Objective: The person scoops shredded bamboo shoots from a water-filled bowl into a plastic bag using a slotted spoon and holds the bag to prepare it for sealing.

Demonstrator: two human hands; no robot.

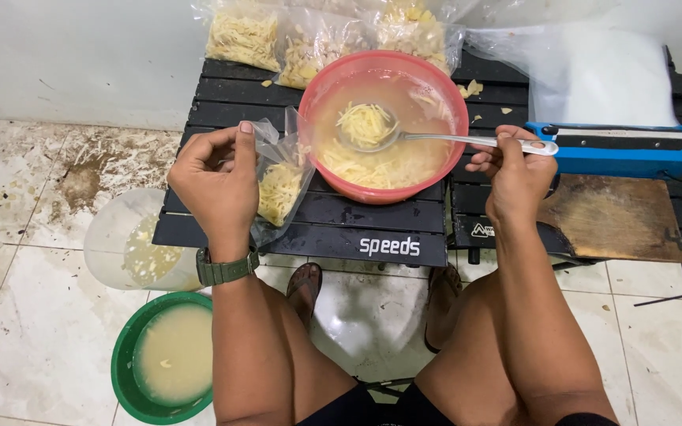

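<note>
Nearest the camera, bare knees and sandalled feet are seen above a tiled floor (33,339). To the left on that floor a green bowl (124,379) of cloudy liquid is set, and just behind it a clear tub (108,229) with pale liquid and scraps.

Further out, the left hand (215,185), with a green watch (226,270) on the wrist, is raised over the front edge of a black slatted worktop (341,217). Its fingers (244,136) are clamped on the rim of a clear plastic bag (279,185), which is held open and partly filled with pale shredded strips.

The right hand (515,173) is held at the same depth, its fingers (489,158) closed around the handle of a metal ladle (436,138). The ladle's cup, heaped with shreds, is held above the liquid in a red bowl (451,102) standing on the worktop just right of the bag.

To the right, a wooden board (617,221) and a blue bar-shaped device (633,150) are seen. Farthest off, filled bags of shreds (246,35) are lined up against the wall.
</note>
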